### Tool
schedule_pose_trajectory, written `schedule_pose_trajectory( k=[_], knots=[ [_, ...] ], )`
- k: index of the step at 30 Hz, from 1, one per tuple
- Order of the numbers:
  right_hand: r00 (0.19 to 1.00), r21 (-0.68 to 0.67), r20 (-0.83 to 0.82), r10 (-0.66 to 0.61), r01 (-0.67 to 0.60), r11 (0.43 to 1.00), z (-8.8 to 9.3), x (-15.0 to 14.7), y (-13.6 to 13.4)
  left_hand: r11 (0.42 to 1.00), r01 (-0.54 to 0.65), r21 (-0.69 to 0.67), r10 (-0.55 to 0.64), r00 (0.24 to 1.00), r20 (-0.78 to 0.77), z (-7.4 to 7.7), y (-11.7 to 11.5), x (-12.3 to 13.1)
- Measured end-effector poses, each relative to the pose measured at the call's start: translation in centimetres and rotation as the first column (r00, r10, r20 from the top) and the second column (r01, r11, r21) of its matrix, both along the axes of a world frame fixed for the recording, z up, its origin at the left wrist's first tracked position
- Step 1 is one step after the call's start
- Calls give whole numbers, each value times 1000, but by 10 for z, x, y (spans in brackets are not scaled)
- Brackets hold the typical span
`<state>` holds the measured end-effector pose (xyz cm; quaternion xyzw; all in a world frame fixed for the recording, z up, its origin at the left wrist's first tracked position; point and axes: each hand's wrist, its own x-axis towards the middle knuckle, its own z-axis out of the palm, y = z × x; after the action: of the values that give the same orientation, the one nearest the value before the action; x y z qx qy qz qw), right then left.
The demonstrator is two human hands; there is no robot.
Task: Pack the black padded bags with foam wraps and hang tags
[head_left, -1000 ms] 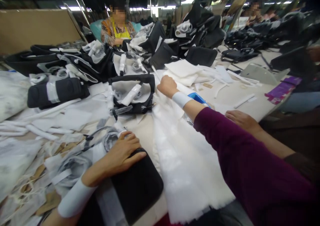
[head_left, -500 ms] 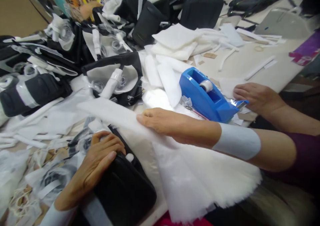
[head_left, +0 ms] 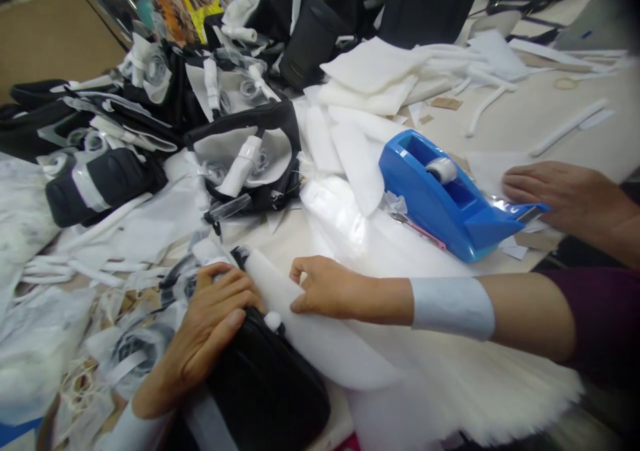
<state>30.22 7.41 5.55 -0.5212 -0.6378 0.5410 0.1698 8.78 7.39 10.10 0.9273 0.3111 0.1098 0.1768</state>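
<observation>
My left hand (head_left: 215, 338) is wrapped over the upper edge of a black bag (head_left: 270, 384), which stands tilted in front of me. A small white round piece (head_left: 273, 321) shows at the bag's edge beside my fingers. My right hand (head_left: 325, 288) pinches a long white foam sheet (head_left: 320, 344) between thumb and fingers, its side lying along the bag's far side. Under my right forearm spreads a stack of thin white sheets (head_left: 480, 384) with ragged edges. My fingertips inside the bag's edge are hidden.
A blue tape dispenser (head_left: 445, 198) stands to the right, with pink-handled scissors (head_left: 417, 230) beside it. Another person's hand (head_left: 565, 188) rests just past its cutter. Black bags with wrapped straps (head_left: 245, 158) are piled behind. White foam sheets (head_left: 373, 68) lie on the table (head_left: 545, 114).
My right hand has drawn the white foam sheet down and toward me, from above the bag to along its side. My left hand keeps its hold on the bag. The view has shifted slightly left.
</observation>
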Motion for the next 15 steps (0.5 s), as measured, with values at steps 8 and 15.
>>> schedule_pose_trajectory(
  k=[8,15],
  knots=[
    [990,-195,-133,-52,25,981,-8,-33,7,1000,16,14,-16,1000,-5,4,-1,-1],
    [982,-112,-174,-71,52,992,-35,-52,2,997,45,67,-41,998,-55,-4,3,2]
  ],
)
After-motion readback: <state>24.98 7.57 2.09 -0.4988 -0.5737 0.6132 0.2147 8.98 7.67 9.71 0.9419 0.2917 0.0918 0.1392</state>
